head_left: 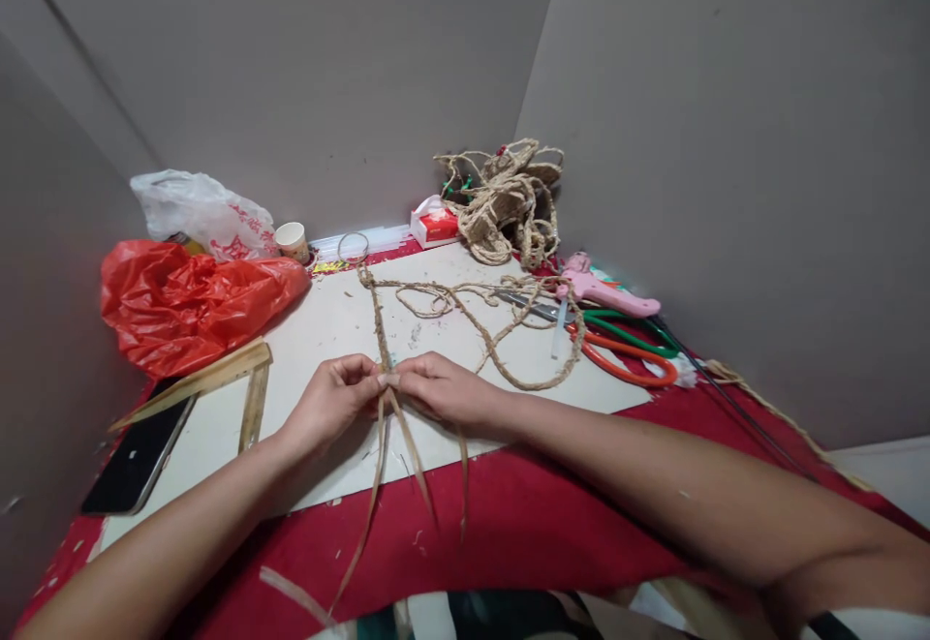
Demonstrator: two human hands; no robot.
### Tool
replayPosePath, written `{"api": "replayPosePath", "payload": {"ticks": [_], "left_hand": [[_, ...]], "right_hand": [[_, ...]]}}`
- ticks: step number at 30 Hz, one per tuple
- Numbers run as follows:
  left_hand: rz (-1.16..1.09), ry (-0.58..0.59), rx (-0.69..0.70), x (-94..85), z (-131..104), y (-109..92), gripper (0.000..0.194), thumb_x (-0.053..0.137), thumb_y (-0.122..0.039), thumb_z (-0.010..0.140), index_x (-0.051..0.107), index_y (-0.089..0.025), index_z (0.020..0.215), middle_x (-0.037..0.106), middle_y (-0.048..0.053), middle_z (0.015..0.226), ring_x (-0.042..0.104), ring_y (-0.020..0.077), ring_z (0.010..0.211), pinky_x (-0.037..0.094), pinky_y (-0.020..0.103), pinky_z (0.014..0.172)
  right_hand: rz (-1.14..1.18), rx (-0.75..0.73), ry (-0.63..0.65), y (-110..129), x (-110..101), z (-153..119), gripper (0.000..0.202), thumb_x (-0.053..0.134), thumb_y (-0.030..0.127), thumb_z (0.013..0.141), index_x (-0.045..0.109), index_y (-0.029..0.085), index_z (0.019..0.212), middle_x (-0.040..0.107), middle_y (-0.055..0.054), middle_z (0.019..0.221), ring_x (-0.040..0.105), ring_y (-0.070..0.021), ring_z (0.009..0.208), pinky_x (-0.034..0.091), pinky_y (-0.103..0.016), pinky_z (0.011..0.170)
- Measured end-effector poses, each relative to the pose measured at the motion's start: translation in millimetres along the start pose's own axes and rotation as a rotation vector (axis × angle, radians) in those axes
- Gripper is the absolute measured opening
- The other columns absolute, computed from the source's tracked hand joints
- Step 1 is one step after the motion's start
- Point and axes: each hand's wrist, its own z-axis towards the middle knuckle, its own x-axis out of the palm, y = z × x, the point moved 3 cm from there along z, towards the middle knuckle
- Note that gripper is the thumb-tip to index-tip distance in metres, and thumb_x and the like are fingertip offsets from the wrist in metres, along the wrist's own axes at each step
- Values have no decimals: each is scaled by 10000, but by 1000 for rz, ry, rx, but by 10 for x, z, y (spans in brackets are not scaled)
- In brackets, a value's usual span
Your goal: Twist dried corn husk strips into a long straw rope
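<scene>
Grey walls (326,59) stand beyond the white board (326,316), where our left hand (326,403) and right hand (454,396) pinch the cord (379,328) between fingertips. Beyond our grip, its length looks braided; nearer us, loose strands (412,446) hang unbraided.

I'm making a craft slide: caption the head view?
Left hand and right hand pinch a fibre cord, loose strands trailing.

The left hand (332,398) and right hand (445,394) meet near the middle of the surface (538,514), fingers curled, thumbs and forefingers pinched close together; the bare left forearm (196,514) slants from the near left corner, the bare right forearm (639,471) from the right
</scene>
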Motion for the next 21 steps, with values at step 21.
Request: {"api": "replayPosePath", "payload": {"ticks": [21], "left_hand": [[-124,252,-375,-52,-240,-41,199,766,-244,659,618,-112,675,604,13,559,559,100,460,467,236,486]], "right_hand": [[-4,-33,293,53,17,-35,402,552,459,840,574,101,659,400,52,484,295,-43,447,221,-186,431]]}}
